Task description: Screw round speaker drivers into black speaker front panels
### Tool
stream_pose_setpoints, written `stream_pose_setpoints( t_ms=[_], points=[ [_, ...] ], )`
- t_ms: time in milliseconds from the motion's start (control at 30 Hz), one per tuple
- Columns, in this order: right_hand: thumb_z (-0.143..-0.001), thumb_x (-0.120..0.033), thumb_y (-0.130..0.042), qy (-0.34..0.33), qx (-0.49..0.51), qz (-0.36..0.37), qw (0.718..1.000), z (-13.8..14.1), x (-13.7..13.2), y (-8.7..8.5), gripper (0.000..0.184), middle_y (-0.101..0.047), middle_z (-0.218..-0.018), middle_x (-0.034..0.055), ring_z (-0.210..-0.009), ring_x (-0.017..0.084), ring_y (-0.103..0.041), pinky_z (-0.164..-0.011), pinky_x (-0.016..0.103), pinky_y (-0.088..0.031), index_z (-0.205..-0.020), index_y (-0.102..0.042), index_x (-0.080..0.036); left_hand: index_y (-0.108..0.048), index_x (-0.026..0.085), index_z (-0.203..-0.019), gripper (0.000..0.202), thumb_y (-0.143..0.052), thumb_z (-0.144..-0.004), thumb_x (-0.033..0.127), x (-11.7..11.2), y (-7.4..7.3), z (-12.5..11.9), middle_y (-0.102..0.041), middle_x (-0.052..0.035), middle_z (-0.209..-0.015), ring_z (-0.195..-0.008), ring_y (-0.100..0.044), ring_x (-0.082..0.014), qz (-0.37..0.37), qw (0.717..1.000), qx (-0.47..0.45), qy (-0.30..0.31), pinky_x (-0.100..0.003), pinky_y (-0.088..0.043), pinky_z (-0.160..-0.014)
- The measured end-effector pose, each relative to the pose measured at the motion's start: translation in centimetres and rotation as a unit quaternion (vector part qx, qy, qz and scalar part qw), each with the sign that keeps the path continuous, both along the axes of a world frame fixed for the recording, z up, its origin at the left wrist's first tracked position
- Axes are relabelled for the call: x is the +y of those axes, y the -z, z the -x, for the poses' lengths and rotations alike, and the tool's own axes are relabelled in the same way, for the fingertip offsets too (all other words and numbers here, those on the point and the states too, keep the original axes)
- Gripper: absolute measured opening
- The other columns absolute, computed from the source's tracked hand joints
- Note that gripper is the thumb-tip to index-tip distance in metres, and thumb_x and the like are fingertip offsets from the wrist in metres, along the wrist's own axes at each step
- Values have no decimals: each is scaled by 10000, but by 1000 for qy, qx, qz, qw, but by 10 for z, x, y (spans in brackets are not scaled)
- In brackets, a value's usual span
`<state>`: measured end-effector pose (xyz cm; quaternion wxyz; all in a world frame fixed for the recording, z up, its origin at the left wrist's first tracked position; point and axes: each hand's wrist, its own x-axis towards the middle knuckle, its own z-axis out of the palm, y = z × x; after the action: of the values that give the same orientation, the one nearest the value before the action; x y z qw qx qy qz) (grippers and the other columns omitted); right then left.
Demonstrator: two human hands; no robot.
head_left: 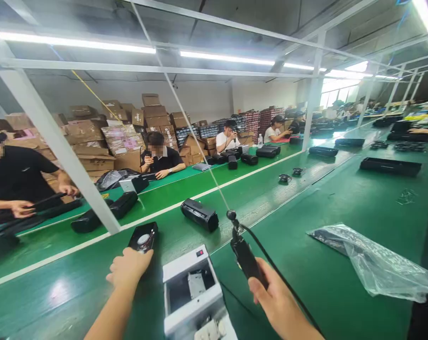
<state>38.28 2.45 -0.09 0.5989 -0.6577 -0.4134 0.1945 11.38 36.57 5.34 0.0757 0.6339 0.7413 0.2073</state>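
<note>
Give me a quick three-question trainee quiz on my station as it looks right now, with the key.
1. What does the right hand grip?
2. True or false: the left hand touches a black square part.
3. Which sits between the hands: A) a white open case, B) a cardboard carton, C) a clear plastic bag?

Key: 1. a black corded electric screwdriver; 2. true; 3. A.

To your right, a crumpled clear plastic bag [380, 264] lies on the green counter [306, 307]; ahead sits a black cylindrical device [200, 215], with brown cardboard boxes [124, 137] stacked far beyond.
</note>
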Motion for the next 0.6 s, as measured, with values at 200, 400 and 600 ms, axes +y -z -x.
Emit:
stream_pose_setpoints(
  t_ms=[200, 400, 600],
  points=[
    [-978, -725, -577, 21, -12, 7, 1000, -7, -3, 10, 663, -783, -983, 98, -748, 266, -740, -649, 368, -653, -1430, -645, -245, -553, 212, -1530, 634, -674, -1035, 589, -12, 21, 6, -561, -155, -1578, -1415, -570, -376, -35, 995, 83, 43, -650, -450, -1185],
    [-1028, -667, -533, 37, -42, 22, 998, -11, -3, 14, 591, -798, -1165, 85, -980, 288, -799, -792, 370, -682, -1502, -556, -314, -370, 49, -1631, 966, -433, -944, 724, -73, 31, 78, -458, -308, -1659, -1572, -416, -475, -99, 984, 99, 111, -680, -380, -1230],
    [-926, -712, -656, 88, -124, 14, 988, -5, -12, 19, 872, -549, -1616, 195, -1477, 508, -533, -1189, 696, -487, -1641, -416, -274, -372, 127, -1609, 858, -418, -942, 665, -207, 19, 219, -476, -241, -1648, -1596, -394, -395, -204, 974, 101, 12, -557, -296, -1337]
  ],
)
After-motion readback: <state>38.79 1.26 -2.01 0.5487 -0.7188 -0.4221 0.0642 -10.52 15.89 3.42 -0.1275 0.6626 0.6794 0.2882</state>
